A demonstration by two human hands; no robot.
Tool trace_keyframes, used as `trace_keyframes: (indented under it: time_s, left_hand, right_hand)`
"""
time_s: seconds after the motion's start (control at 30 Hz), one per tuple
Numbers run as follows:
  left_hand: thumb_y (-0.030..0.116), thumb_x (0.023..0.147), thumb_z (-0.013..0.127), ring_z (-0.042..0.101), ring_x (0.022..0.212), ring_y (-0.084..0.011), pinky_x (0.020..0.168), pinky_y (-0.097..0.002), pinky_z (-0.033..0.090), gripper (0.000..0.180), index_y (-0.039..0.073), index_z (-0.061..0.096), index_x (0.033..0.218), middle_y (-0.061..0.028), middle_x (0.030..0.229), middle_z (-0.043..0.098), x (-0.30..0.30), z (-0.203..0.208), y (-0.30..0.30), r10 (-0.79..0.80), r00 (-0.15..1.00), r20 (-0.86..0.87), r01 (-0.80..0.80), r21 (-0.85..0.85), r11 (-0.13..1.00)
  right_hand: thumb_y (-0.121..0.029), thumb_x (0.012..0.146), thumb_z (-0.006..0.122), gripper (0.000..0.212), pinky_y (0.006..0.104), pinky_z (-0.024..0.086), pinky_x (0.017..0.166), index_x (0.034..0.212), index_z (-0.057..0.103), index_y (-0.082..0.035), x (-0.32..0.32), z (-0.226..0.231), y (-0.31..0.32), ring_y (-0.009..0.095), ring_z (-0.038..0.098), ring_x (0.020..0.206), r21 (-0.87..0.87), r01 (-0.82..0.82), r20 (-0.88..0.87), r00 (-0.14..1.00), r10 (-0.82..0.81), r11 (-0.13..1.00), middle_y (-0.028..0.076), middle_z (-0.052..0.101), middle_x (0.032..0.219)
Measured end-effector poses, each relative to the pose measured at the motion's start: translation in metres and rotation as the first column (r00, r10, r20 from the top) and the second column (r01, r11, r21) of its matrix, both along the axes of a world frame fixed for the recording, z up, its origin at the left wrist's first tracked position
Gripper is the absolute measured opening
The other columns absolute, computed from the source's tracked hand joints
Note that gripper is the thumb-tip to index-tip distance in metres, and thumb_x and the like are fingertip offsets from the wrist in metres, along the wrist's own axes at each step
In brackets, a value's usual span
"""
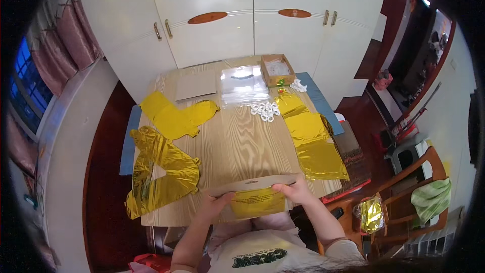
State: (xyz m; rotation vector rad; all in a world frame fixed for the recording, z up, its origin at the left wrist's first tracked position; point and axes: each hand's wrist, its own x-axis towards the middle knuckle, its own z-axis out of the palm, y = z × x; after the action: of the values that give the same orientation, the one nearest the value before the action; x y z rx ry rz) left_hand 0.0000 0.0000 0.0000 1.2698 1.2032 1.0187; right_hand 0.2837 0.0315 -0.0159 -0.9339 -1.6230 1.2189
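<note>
Holding a flat clear packet (pixel 255 199) at the near edge of the bench (pixel 242 141), the person has both hands closed on it: the left hand (pixel 218 203) pinches the packet's left side, thumb on top, and the right hand (pixel 294 190) pinches its right upper corner, just under the curved card header. Inside the packet shows a folded gold foil piece with dark print on it. The packet hangs half over the bench edge, between the two hands and close to the person's body, so it rests on little more than their grip.

What could go wrong, as I judge it: the film looks slick and thin, and if either pinch loosens, the packet may sag or slip down off the edge into the lap. Pulling the two hands apart too hard could tear the film or crease the foil inside.

Beyond the left hand, well apart, lie two gold foil balloons (pixel 161 169), crinkled and flat. Beyond the right hand a row of folded gold foil sheets (pixel 316 144) runs away along the bench. Farther off, straight ahead of both hands, sit a heap of small white rings (pixel 265 110), a stack of clear bags (pixel 243 85) and an open cardboard box (pixel 278 71)
</note>
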Motion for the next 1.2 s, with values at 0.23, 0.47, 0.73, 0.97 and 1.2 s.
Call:
trace_keyframes:
  time_s: [0.23, 0.47, 0.73, 0.97, 1.2]
  left_hand:
    - [0.009, 0.091, 0.065, 0.063, 0.089, -0.0126, 0.078, -0.0278, 0.05, 0.024, -0.001, 0.067, 0.114, -0.0034, 0.102, 0.07, 0.008, -0.023, -0.005, -0.035, 0.994, 0.105, 0.03, 0.05, 0.998]
    - [0.016, 0.086, 0.067, 0.065, 0.103, -0.0277, 0.089, -0.0372, 0.052, 0.035, 0.003, 0.063, 0.118, -0.0119, 0.116, 0.066, 0.066, -0.027, -0.02, -0.084, 0.918, -0.388, 0.29, 0.511, 0.809]
    - [0.021, 0.084, 0.065, 0.048, 0.129, -0.031, 0.109, -0.0464, 0.037, 0.045, 0.007, 0.059, 0.126, -0.0109, 0.137, 0.052, 0.185, 0.007, -0.034, -0.229, 0.561, -0.796, 0.819, 0.573, 0.015]
    - [0.022, 0.081, 0.071, 0.052, 0.124, -0.0289, 0.104, -0.0442, 0.041, 0.039, 0.01, 0.066, 0.117, -0.0087, 0.127, 0.059, 0.141, -0.025, -0.036, -0.286, 0.652, -0.702, 0.758, 0.595, 0.266]
    - [0.018, 0.078, 0.072, 0.055, 0.118, -0.0316, 0.099, -0.0441, 0.044, 0.034, 0.009, 0.068, 0.111, -0.009, 0.119, 0.063, 0.113, -0.061, -0.055, -0.254, 0.69, -0.678, 0.697, 0.527, 0.487]
  right_hand:
    - [-0.023, 0.098, 0.058, 0.026, 0.0221, 0.04, 0.056, 0.117, 0.066, -0.006, 0.047, -0.012, -0.038, 0.004, 0.052, 0.066, -0.353, 0.114, -0.259, 0.942, -0.214, 0.929, 0.0, 0.065, 0.085]
    - [-0.045, 0.094, 0.059, 0.06, 0.0207, 0.036, 0.056, 0.137, 0.047, -0.004, 0.056, 0.003, -0.132, 0.006, 0.044, 0.063, -0.365, 0.196, -0.416, 0.84, -0.347, 0.91, 0.007, 0.063, 0.108]
    - [-0.013, 0.094, 0.062, 0.028, 0.0302, 0.052, 0.083, 0.119, 0.06, -0.001, 0.119, 0.015, -0.152, 0.015, 0.063, 0.094, -0.473, 0.709, -0.252, 0.459, -0.852, 0.523, 0.004, 0.067, 0.108]
    - [-0.034, 0.093, 0.06, 0.037, 0.0444, 0.05, 0.074, 0.1, 0.062, 0.002, 0.327, -0.066, -0.095, 0.04, 0.065, 0.086, 0.322, 0.903, 0.513, 0.087, -0.854, 0.285, 0.025, 0.066, 0.09]
    - [-0.032, 0.088, 0.056, 0.036, 0.0505, 0.052, 0.084, 0.118, 0.062, -0.012, 0.312, -0.14, -0.002, 0.04, 0.065, 0.098, 0.108, 0.778, 0.928, 0.144, -0.344, 0.618, 0.022, 0.068, 0.105]
